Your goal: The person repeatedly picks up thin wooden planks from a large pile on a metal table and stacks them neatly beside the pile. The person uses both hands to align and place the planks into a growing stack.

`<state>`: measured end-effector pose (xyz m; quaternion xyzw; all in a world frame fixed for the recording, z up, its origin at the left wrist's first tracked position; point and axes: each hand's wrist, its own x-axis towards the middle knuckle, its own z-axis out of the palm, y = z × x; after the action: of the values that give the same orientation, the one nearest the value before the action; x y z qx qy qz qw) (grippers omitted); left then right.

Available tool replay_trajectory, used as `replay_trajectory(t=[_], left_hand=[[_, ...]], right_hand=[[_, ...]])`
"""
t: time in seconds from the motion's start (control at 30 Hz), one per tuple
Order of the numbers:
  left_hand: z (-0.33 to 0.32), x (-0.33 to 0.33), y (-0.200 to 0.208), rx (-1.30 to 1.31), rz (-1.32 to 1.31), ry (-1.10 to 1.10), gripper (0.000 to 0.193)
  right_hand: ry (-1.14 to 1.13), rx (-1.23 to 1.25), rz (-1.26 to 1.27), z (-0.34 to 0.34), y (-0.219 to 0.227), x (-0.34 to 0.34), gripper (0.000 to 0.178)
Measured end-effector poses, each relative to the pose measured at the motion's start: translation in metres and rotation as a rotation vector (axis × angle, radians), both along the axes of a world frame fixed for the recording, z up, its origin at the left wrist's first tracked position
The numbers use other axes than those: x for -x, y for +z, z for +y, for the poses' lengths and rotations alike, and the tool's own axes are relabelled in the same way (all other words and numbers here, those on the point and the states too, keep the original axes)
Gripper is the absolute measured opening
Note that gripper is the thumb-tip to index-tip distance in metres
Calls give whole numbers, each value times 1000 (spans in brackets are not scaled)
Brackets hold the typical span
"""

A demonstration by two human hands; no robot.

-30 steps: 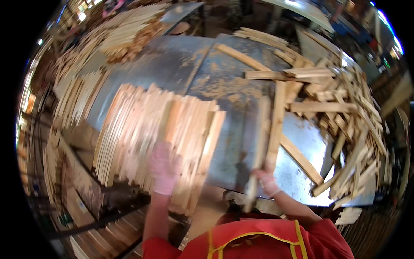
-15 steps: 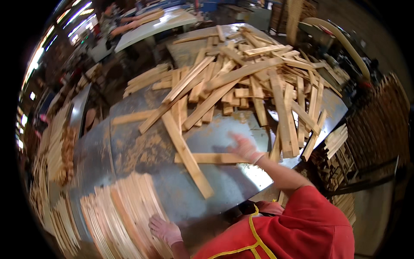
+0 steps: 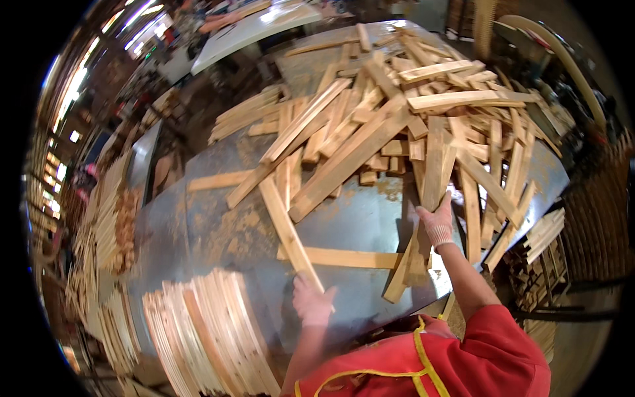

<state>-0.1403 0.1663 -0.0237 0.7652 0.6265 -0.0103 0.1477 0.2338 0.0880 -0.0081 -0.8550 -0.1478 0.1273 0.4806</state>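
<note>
My right hand [image 3: 436,223], in a pale glove, grips the near end of a long wooden board [image 3: 434,159] at the right side of a heap. Its thumb is on the left edge and its fingers on the right. My left hand [image 3: 312,304], also gloved and slightly blurred, closes around the near end of another wooden board [image 3: 286,225] lying aslant on the metal table. That board crosses a flat-lying board [image 3: 350,258]. Between my hands and below the right one, a couple of short boards [image 3: 408,268] lean together near the table's edge.
A big jumbled heap of boards [image 3: 383,119] covers the far part of the metal table [image 3: 218,225], which is dusted with sawdust. A neat row of strips [image 3: 208,331] lies at the near left. More stacked wood [image 3: 549,245] stands right of the table. A white-topped table [image 3: 258,33] is behind.
My left hand has left the neat row and moved up right to the slanted board's end. My right hand has moved right and taken hold of a board in the heap. The view has shifted slightly.
</note>
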Motion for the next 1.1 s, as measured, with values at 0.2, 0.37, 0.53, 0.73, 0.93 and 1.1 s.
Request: replay_trajectory(t=[0.2, 0.37, 0.53, 0.73, 0.93, 1.1], left_hand=[[19, 70, -21, 414, -809, 359, 81], [-49, 150, -12, 433, -1043, 483, 76], [-125, 200, 4, 90, -358, 324, 78], [-127, 229, 16, -193, -37, 150, 84], [-106, 240, 16, -256, 117, -13, 73], [-85, 174, 22, -99, -121, -110, 82]], right_hand=[[85, -357, 431, -2, -18, 146, 105], [494, -395, 525, 1, -27, 274, 101], [795, 161, 326, 41, -9, 388, 81], [1251, 32, 613, 70, -36, 462, 77], [1087, 282, -628, 82, 9, 291, 74], [1039, 756, -482, 67, -19, 168, 62]])
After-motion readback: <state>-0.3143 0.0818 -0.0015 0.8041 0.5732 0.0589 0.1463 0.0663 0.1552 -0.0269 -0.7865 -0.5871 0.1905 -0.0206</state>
